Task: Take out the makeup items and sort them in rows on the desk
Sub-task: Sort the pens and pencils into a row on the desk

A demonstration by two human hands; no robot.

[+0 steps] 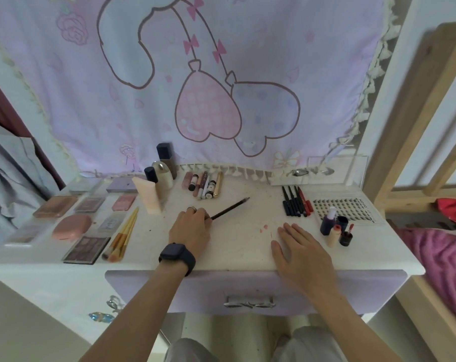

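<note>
Dark pencil [229,209] gripped in left hand [190,228]; right hand [300,252] lies flat, fingers straight. Placement step: likely lay pencil beside pens [296,202] at two o'clock.

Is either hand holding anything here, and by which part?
The left hand grips the dark pencil at its near end. The right hand lies flat on the desk, holding nothing.

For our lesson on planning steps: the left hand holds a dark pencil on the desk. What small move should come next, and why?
Probably the left hand should carry the dark pencil right and lay it beside the row of dark pens: it is slim and dark like them, yet sits apart from every row. The right hand rests flat, clear of that row.
</note>
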